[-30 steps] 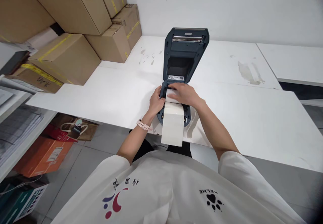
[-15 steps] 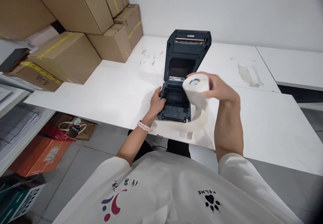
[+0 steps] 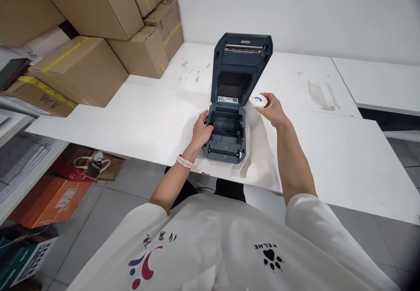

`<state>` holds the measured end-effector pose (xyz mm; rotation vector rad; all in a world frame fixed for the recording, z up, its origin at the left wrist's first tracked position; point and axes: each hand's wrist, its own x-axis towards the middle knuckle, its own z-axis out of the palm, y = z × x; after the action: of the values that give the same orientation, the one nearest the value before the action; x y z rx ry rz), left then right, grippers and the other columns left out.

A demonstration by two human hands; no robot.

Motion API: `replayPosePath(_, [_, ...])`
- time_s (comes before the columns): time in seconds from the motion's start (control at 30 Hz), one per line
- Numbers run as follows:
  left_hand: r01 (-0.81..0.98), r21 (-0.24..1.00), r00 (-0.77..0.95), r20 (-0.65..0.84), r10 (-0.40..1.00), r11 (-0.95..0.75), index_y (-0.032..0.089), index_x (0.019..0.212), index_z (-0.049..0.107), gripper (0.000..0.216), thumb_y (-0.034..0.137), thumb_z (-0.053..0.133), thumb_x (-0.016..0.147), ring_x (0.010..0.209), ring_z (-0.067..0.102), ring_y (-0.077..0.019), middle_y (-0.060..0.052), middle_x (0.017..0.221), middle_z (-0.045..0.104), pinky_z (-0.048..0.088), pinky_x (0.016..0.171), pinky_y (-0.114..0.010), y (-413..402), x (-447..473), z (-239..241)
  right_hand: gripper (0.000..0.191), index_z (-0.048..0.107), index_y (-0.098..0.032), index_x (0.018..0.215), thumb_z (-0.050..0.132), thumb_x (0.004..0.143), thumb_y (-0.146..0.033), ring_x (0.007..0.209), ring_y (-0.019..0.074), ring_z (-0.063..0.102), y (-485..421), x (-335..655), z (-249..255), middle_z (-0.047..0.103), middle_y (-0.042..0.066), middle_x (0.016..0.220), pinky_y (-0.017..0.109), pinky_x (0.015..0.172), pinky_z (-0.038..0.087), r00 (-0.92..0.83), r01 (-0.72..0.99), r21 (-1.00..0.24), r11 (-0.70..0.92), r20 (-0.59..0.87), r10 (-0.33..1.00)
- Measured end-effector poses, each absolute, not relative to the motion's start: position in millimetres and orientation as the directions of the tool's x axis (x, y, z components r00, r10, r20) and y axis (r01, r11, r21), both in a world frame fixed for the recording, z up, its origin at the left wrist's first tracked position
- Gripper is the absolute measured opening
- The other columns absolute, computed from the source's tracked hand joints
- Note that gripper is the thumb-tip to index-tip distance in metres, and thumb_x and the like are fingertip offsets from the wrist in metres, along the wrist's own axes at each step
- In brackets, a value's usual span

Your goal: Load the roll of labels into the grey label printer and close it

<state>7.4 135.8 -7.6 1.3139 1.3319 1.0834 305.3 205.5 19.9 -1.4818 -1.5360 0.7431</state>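
Observation:
A dark grey label printer (image 3: 225,144) stands on the white table with its lid (image 3: 239,68) raised, and its inner bay shows no roll. My left hand (image 3: 201,132) grips the printer's left wall, thumb over the inner edge and fingers outside. To the right of the printer, my right hand (image 3: 274,110) holds a white label roll (image 3: 259,100) by its side, with the round end and bluish core facing up. A strip of pale paper (image 3: 260,151) trails from near the roll along the printer's right side toward the table's front edge.
Cardboard boxes (image 3: 82,70) with yellow tape are stacked at the back left of the table (image 3: 154,124). A white wall (image 3: 295,11) stands behind. Below left, an orange box (image 3: 52,201) and a bag (image 3: 95,164) sit on the floor.
My right hand has carried the label roll from over the printer's bay down to its right side. The paper strip no longer loops across the printer's front. My left hand stays on the printer.

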Motion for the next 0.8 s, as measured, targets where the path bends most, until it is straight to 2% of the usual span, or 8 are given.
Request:
replayPosePath(0.17, [0.181, 0.983, 0.020, -0.029, 0.999, 0.025, 0.021, 0.153, 0.040, 0.084, 0.012, 0.056, 0.072, 0.145, 0.048, -0.0296, -0.012, 0.156, 0.052, 0.041, 0.119, -0.048, 136.2, 6.9, -7.6, 0.079, 0.055, -0.018, 0.126, 0.084, 0.056, -0.041, 0.108, 0.0281, 0.069, 203.5, 307.7, 4.6, 0.070, 0.013, 0.124, 0.042, 0.095, 0.058, 0.066, 0.446, -0.894, 0.044, 0.082, 0.994])
replayPosePath(0.27, [0.182, 0.983, 0.023, -0.029, 0.999, 0.025, 0.022, 0.153, 0.040, 0.083, 0.012, 0.056, 0.072, 0.145, 0.048, -0.0300, -0.013, 0.156, 0.052, 0.043, 0.118, -0.048, 134.7, 6.7, -6.2, 0.082, 0.054, -0.021, 0.132, 0.084, 0.060, -0.046, 0.127, 0.0299, 0.062, 193.6, 318.4, 0.9, 0.064, 0.015, 0.138, 0.045, 0.107, 0.052, 0.039, 0.389, -0.919, 0.063, 0.085, 0.996])
replayPosePath(0.33, [0.178, 0.984, 0.025, -0.032, 0.999, 0.027, 0.023, 0.153, 0.040, 0.082, 0.012, 0.056, 0.073, 0.145, 0.048, -0.0299, -0.012, 0.156, 0.051, 0.044, 0.117, -0.048, 133.8, 6.7, -5.6, 0.078, 0.054, -0.024, 0.135, 0.081, 0.067, -0.050, 0.139, 0.0293, 0.054, 177.2, 329.6, -1.1, 0.058, 0.014, 0.148, 0.046, 0.115, 0.047, 0.046, 0.329, -0.941, 0.085, 0.106, 0.993])
replayPosePath(0.43, [0.180, 0.983, 0.029, -0.034, 0.999, 0.028, 0.025, 0.153, 0.040, 0.081, 0.013, 0.056, 0.075, 0.145, 0.048, -0.0297, -0.011, 0.157, 0.050, 0.044, 0.117, -0.048, 133.8, 6.7, -5.9, 0.065, 0.056, -0.029, 0.135, 0.075, 0.077, -0.050, 0.142, 0.0274, 0.053, 140.6, 343.7, -5.4, 0.058, 0.012, 0.150, 0.049, 0.117, 0.044, 0.001, 0.236, -0.969, 0.076, 0.079, 0.997])
replayPosePath(0.53, [0.188, 0.982, 0.035, -0.021, 0.999, 0.014, 0.025, 0.152, 0.042, 0.080, 0.012, 0.056, 0.073, 0.147, 0.046, -0.0292, -0.010, 0.156, 0.051, 0.041, 0.119, -0.047, 134.8, 6.7, -6.6, 0.063, 0.059, -0.031, 0.134, 0.078, 0.076, -0.048, 0.133, 0.0279, 0.060, 106.8, 343.9, -8.6, 0.063, 0.009, 0.145, 0.050, 0.113, 0.048, -0.191, 0.251, -0.968, 0.015, -0.035, 0.981])
replayPosePath(0.63, [0.183, 0.983, 0.035, -0.010, 0.999, 0.004, 0.026, 0.151, 0.043, 0.081, 0.011, 0.056, 0.073, 0.147, 0.045, -0.0288, -0.009, 0.156, 0.051, 0.040, 0.120, -0.047, 135.3, 7.1, -6.6, 0.055, 0.068, -0.026, 0.120, 0.082, 0.073, -0.052, 0.107, 0.0288, 0.072, 89.5, 334.3, 1.8, 0.074, 0.008, 0.121, 0.048, 0.095, 0.058, -0.287, 0.280, -0.959, -0.050, -0.134, 0.948])
replayPosePath(0.73, [0.176, 0.984, 0.033, -0.011, 0.999, 0.005, 0.025, 0.150, 0.044, 0.081, 0.011, 0.056, 0.072, 0.147, 0.046, -0.0293, -0.009, 0.157, 0.051, 0.040, 0.121, -0.047, 135.3, 8.0, -6.4, 0.050, 0.072, -0.027, 0.110, 0.082, 0.073, -0.058, 0.090, 0.0284, 0.073, 85.9, 321.4, 37.2, 0.077, 0.006, 0.098, 0.046, 0.084, 0.059, -0.351, 0.170, -0.983, 0.067, 0.003, 0.936])
replayPosePath(0.8, [0.171, 0.985, 0.025, -0.014, 1.000, 0.010, 0.023, 0.150, 0.045, 0.081, 0.011, 0.056, 0.071, 0.146, 0.047, -0.0297, -0.010, 0.155, 0.052, 0.040, 0.121, -0.047, 135.7, 8.7, -6.3, 0.049, 0.072, -0.028, 0.112, 0.081, 0.074, -0.058, 0.095, 0.0296, 0.072, 89.6, 305.4, 70.0, 0.077, 0.006, 0.098, 0.047, 0.088, 0.058, -0.406, 0.179, -0.960, 0.216, 0.128, 0.905])
